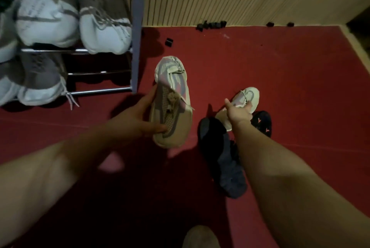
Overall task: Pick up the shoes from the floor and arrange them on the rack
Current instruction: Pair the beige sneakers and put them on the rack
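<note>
My left hand [138, 118] grips a beige and pink sneaker [173, 95] by its side, held above the red floor just right of the rack. Its matching sneaker [245, 97] lies on the floor farther right. My right hand [239, 112] reaches over that second sneaker with thumb and fingers spread, touching or just above it. A dark navy shoe [224, 159] lies on the floor beside my right forearm, and another dark shoe with pink marks [262, 123] sits behind my right wrist. The metal shoe rack [136, 27] stands at the left.
White and grey sneakers [104, 29] fill the rack's upper shelf, and more grey ones [40, 85] sit lower down. Small black blocks [212, 24] lie along the slatted wall. Red carpet [290, 79] spreads to the right. A foot or knee [200, 237] shows at the bottom.
</note>
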Demonstrator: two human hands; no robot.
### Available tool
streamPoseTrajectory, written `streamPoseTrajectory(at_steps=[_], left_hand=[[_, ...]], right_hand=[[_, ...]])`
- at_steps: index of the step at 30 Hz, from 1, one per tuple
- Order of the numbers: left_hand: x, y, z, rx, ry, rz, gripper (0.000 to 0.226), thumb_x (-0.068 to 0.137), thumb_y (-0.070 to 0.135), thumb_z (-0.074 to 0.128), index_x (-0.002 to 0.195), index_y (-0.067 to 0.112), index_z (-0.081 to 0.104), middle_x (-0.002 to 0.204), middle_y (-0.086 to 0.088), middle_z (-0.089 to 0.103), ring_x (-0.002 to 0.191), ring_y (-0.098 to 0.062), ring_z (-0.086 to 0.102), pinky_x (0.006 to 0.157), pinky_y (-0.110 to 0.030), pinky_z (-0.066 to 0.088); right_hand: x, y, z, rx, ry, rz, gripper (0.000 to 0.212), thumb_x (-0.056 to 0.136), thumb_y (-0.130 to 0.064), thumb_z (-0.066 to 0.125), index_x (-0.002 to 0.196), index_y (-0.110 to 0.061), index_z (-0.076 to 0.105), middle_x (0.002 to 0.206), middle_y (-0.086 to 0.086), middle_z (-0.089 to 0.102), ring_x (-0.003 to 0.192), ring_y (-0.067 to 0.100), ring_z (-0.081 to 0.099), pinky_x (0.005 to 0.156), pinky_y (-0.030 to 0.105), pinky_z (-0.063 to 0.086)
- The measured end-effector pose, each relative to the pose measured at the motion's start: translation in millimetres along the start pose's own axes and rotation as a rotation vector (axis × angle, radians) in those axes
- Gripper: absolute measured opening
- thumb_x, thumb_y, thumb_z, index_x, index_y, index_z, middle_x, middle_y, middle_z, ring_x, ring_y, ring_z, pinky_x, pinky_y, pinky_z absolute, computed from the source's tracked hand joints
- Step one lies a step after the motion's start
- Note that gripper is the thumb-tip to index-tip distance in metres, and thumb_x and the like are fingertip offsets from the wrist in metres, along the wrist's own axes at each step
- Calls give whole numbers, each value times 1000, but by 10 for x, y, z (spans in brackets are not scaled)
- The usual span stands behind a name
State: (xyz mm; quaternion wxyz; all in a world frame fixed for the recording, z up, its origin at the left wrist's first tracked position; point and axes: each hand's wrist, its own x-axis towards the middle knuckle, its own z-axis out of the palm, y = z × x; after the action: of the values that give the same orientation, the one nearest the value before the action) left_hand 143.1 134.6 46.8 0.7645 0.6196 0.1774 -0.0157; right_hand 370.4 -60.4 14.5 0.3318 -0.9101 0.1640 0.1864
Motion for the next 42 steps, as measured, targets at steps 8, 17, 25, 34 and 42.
streamPoseTrajectory(at_steps=[8, 17, 25, 34, 42], left_hand=[[498, -82, 319, -26, -39, 0, 108, 70, -7, 73, 148, 40, 16, 140, 7, 51, 126, -14, 51, 100, -41, 45], [519, -141, 223, 35, -27, -27, 106, 66, -1, 71, 148, 37, 17, 142, 10, 48, 129, -9, 47, 99, -29, 46], [258, -2, 95, 35, 43, -18, 99, 63, 0, 72, 140, 45, 28, 129, 14, 59, 119, -7, 56, 90, -24, 51], [-454, 251, -254, 48, -69, 37, 98, 65, -7, 66, 141, 40, 25, 135, 25, 50, 128, 0, 45, 91, -18, 47], [-960, 87, -653, 36, -178, -2, 107, 58, 14, 85, 143, 40, 24, 142, 9, 48, 131, -14, 45, 93, -26, 47]], right_hand=[[700, 227, 28, -84, -44, 137, 111, 73, -62, 66, 151, -28, -6, 153, 18, 14, 140, 38, 17, 112, 50, 17], [858, 61, 262, -245, 57, 122, 116, 66, -60, 71, 148, -31, -5, 147, 28, 15, 130, 41, 30, 106, 53, 28], [706, -160, 114, -172, -94, -532, 104, 67, -32, 74, 149, -26, 11, 149, 12, 27, 135, 31, 32, 112, 41, 30], [-199, -143, 176, -717, -592, -1241, 105, 68, -30, 76, 151, -21, 11, 148, 9, 34, 134, 28, 38, 107, 33, 34], [-1116, 216, 615, -1210, -760, -2094, 97, 51, -35, 80, 138, -19, 38, 134, 11, 44, 98, 33, 61, 80, 36, 51]])
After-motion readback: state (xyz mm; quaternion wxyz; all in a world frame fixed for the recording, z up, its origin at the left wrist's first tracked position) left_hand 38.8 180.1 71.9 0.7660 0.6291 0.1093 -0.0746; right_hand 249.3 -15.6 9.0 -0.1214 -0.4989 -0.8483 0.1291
